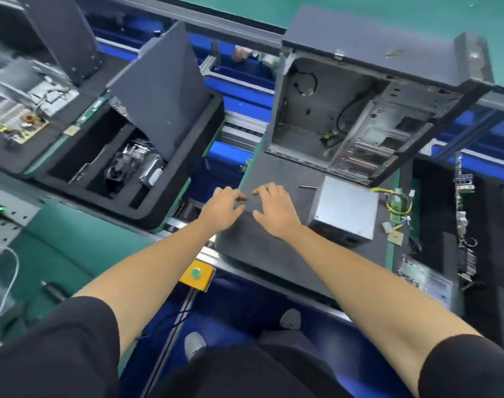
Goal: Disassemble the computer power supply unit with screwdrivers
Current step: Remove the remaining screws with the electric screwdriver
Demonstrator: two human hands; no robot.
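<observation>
Roughly centre frame, both hands sit low over the dark foam mat (273,173) that tops the surface. Left hand (220,208) and right hand (273,212) nearly meet, fingers loosely bent, fingertips close together at the mat's left edge; whether they pinch something small there cannot be told. Neither hand holds a tool.

Power supply unit (344,208), a grey metal box, lies on the same mat just right of the right hand, so the right hand is the nearer one. Its long axis seems to run from lower right toward upper left of the frame. Its wire bundle (397,201) trails off the right side.

A thin metal bit or screwdriver shaft (308,187) lies on the mat just beyond the unit's upper-left corner.

Open computer case (357,116) stands behind, upper right. Foam-lined tray (124,168) with parts sits left of centre. A yellow button box (197,274) hangs at the near edge.
</observation>
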